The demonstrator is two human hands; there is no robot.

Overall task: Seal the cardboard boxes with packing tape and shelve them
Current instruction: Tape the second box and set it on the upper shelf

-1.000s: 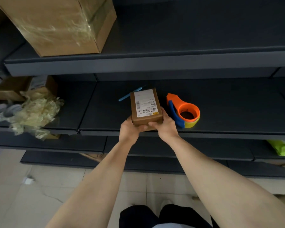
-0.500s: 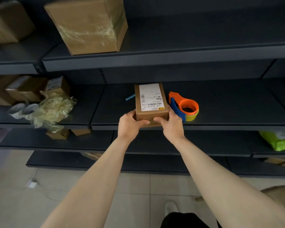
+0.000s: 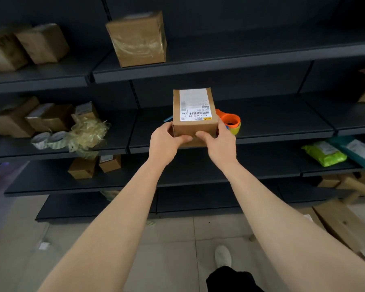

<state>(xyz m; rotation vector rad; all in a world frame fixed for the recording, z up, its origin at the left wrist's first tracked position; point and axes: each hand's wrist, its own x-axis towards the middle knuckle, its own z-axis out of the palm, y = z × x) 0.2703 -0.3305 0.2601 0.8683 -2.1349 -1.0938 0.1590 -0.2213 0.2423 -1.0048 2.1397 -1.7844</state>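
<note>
A small cardboard box [image 3: 195, 127] with a white shipping label on top is held up in front of the dark middle shelf [image 3: 282, 121]. My left hand [image 3: 167, 142] grips its near left corner and my right hand [image 3: 219, 142] grips its near right corner. Just behind the box on the right, an orange tape dispenser [image 3: 231, 121] with a yellow roll rests on that shelf, partly hidden by the box. A larger taped cardboard box [image 3: 138, 40] stands on the upper shelf [image 3: 240, 57] above.
Several cardboard boxes [image 3: 40, 118], tape rolls [image 3: 49, 140] and a wad of crumpled clear tape [image 3: 89, 133] crowd the left shelves. Two small boxes [image 3: 93, 167] sit on a lower shelf. A green mailer bag [image 3: 325, 153] lies at the right. Flat cardboard [image 3: 346, 224] lies on the tiled floor.
Both hands have lifted the small box off the middle shelf and raised it. The view has tilted up and pulled back, showing more shelving.
</note>
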